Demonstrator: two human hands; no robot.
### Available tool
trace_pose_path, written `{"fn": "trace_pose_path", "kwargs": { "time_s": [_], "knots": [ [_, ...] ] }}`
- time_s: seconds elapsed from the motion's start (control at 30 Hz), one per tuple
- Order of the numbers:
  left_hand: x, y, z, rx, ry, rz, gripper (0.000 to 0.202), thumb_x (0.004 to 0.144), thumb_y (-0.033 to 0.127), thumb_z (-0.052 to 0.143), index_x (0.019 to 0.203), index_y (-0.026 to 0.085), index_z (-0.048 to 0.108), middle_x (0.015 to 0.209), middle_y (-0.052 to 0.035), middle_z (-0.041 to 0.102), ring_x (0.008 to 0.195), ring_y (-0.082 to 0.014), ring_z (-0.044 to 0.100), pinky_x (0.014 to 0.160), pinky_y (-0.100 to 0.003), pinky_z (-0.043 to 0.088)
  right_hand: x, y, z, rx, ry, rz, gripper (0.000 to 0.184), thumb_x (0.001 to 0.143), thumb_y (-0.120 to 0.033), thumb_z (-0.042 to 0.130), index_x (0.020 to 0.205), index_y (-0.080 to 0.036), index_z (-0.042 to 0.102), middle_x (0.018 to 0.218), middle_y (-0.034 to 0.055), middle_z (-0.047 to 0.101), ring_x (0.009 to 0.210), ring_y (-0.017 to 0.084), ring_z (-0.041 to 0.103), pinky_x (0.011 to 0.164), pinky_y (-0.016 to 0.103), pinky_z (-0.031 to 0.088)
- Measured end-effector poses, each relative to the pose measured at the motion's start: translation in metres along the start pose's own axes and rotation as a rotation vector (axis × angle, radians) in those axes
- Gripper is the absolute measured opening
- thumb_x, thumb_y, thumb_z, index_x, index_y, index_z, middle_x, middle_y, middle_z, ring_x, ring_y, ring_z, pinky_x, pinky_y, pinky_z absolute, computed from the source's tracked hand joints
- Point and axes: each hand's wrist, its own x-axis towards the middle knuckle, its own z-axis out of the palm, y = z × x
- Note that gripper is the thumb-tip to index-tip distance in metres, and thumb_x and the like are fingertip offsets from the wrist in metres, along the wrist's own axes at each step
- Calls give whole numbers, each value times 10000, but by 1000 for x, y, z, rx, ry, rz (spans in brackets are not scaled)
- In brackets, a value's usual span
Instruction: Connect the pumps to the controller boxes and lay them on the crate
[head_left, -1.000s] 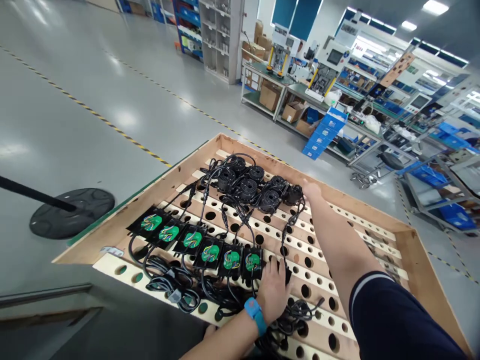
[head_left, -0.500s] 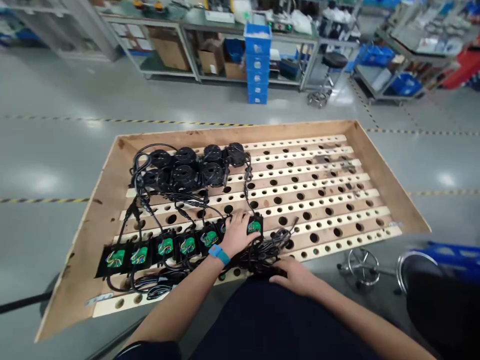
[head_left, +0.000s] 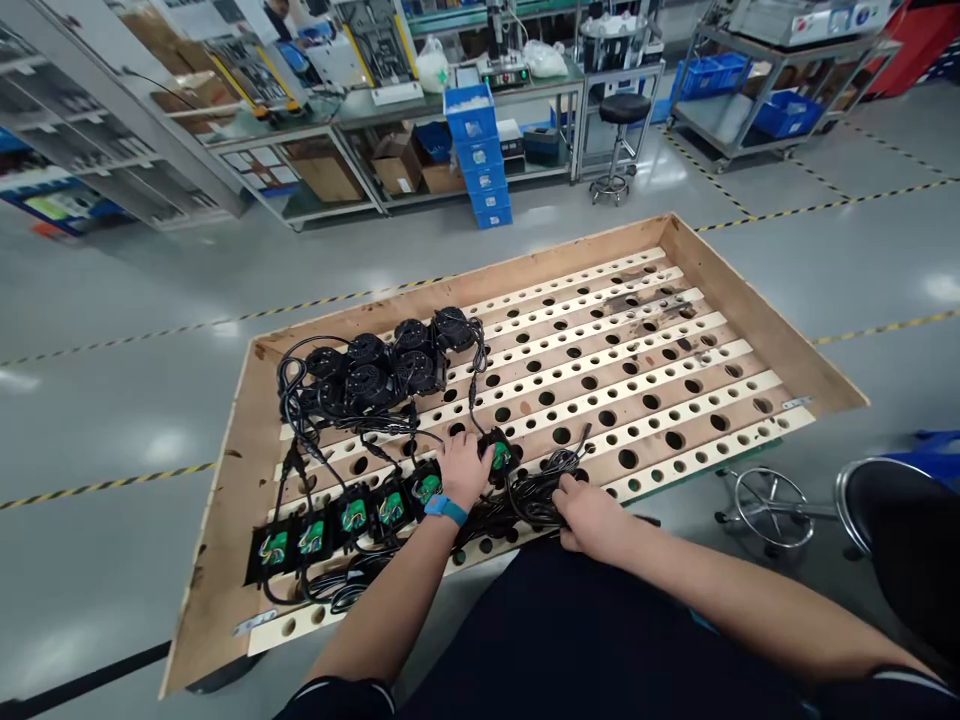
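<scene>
My left hand (head_left: 465,472), with a blue wristband (head_left: 446,508), lies over a spot in the row of black boxes, fingers stretched forward and thumb apart. Whatever is under its palm is hidden. Just right of it sits an open black box with a green circuit board (head_left: 500,456). More such boxes with boards and thin coloured wires run leftward, among them the end box (head_left: 273,548). My right hand (head_left: 596,520) has its fingers curled on the edge of a bundle of black cables (head_left: 536,495). Round black units (head_left: 367,385), wired to the boxes, cluster farther back.
A shallow wooden tray (head_left: 720,265) with perforated slats holds everything. A wheeled stool (head_left: 780,510) stands at the right. Beyond the tray are stacked blue bins (head_left: 480,155), workbenches, another stool (head_left: 619,140) and a metal cart (head_left: 772,90).
The view has swung, so the tray appears tilted. My right hand has closed its fingers at the cable bundle. My left hand stays over the box row.
</scene>
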Motion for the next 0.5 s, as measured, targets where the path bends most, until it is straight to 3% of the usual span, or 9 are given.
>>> {"fn": "trace_pose_path", "kwargs": {
  "time_s": [0.1, 0.17, 0.3, 0.5],
  "knots": [
    [-3, -2, 0, -12, -19, 8, 353, 955, 422, 485, 1083, 143, 660, 1134, -182, 659, 1153, -357, 545, 985, -483, 410, 13, 18, -24, -147, 19, -44, 274, 797, -111, 626, 1067, -109, 672, 1029, 186, 655, 910, 304, 642, 867, 431, 479],
    [-4, -2, -1, -23, -35, 22, 324, 962, 399, 483, 1078, 149, 654, 1106, -177, 671, 1118, -339, 567, 969, -451, 423, 23, 31, -25, -197, 26, -62, 332, 781, -78, 634, 1111, -96, 667, 1072, 209, 653, 1017, 346, 618, 932, 472, 453],
    [-4, -2, -7, -39, -61, 38, 294, 959, 395, 508, 1063, 160, 650, 1096, -164, 681, 1089, -327, 583, 974, -432, 418, 29, 51, 3, -165, 100, -71, 465, 765, -101, 667, 1229, -99, 632, 1358, 257, 543, 1162, 382, 548, 969, 495, 439],
    [-1, 1, -19, -31, -50, -43, 311, 951, 443, 521, 1024, 172, 656, 1051, -146, 681, 1104, -334, 585, 992, -461, 415, 15, 69, 31, -30, 229, -115, 494, 879, -214, 595, 1365, -130, 565, 1429, 208, 529, 1253, 356, 512, 1053, 507, 402]
  ]
}}
